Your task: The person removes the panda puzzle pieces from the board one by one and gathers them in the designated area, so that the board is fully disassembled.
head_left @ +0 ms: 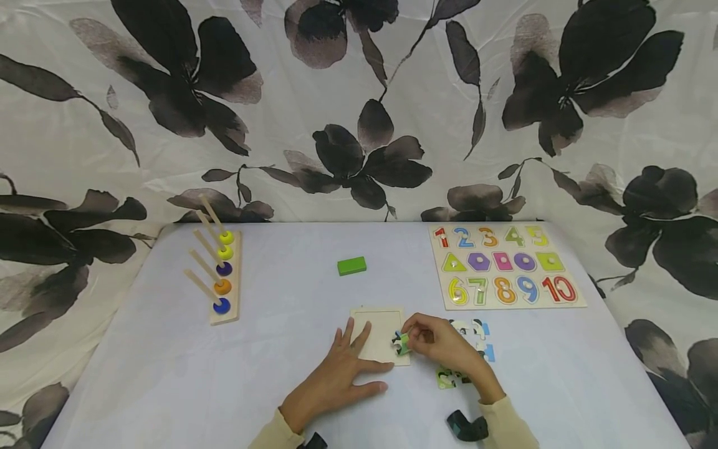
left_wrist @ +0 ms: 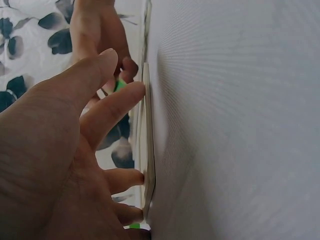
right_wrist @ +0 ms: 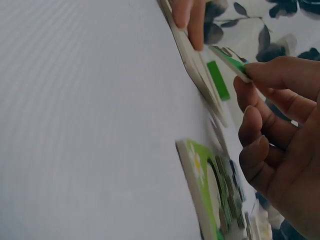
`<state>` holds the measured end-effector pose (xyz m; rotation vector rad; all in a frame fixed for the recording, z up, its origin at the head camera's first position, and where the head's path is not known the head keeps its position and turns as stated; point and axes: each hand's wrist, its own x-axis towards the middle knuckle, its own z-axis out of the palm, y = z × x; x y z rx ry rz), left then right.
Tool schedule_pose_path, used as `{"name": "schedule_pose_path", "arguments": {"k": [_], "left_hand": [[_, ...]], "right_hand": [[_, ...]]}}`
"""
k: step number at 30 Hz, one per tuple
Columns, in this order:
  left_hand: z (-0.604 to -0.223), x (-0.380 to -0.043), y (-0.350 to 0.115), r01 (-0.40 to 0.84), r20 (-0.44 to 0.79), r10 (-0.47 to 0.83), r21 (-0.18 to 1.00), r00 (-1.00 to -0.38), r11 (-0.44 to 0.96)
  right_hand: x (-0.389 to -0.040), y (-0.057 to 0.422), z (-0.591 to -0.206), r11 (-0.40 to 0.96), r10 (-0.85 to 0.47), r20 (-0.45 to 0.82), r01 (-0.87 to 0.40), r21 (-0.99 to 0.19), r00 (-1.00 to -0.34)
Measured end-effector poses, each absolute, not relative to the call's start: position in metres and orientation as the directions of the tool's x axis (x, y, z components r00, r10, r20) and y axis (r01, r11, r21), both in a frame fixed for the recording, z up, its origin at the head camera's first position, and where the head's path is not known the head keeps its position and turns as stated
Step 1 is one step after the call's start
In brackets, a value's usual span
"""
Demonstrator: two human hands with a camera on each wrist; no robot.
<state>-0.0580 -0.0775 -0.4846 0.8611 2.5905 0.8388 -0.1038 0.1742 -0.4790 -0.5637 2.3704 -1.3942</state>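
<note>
A pale wooden puzzle tray (head_left: 377, 318) with a raised rim lies at the front middle of the table. My left hand (head_left: 339, 374) rests on its left and near edges, fingers spread and fairly straight; the left wrist view shows fingertips on the tray's edge (left_wrist: 148, 150). Between thumb and fingertips my right hand (head_left: 440, 340) pinches a green jigsaw puzzle piece (head_left: 401, 343) over the tray's right side. In the right wrist view that piece (right_wrist: 232, 62) is tilted, held by one edge. More puzzle pieces (head_left: 445, 378) lie under and beside the right forearm, partly hidden by it.
A green block (head_left: 351, 266) lies beyond the tray. At the left stands a wooden peg stacker (head_left: 237, 274) with colored beads and slanting pegs. A number and shape board (head_left: 507, 298) lies at the back right. Floral cloth (head_left: 252, 174) hangs behind the table.
</note>
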Motion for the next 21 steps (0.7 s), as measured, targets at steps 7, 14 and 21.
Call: {"name": "schedule_pose_path", "arguments": {"k": [7, 14, 21], "left_hand": [[-0.486, -0.059, -0.077, 0.440, -0.097, 0.606, 0.600, -0.790, 0.669], [-0.487, -0.058, -0.075, 0.452, -0.077, 0.609, 0.598, -0.790, 0.662], [-0.488, -0.059, -0.076, 0.467, -0.045, 0.612, 0.603, -0.790, 0.647]], "right_hand": [[-0.096, 0.197, -0.480, 0.433, -0.401, -0.100, -0.093, -0.896, -0.910], [-0.088, 0.226, -0.477, 0.400, -0.361, -0.113, -0.044, -0.915, -0.926], [-0.082, 0.246, -0.475, 0.390, -0.300, -0.130, 0.002, -0.921, -0.945]]}}
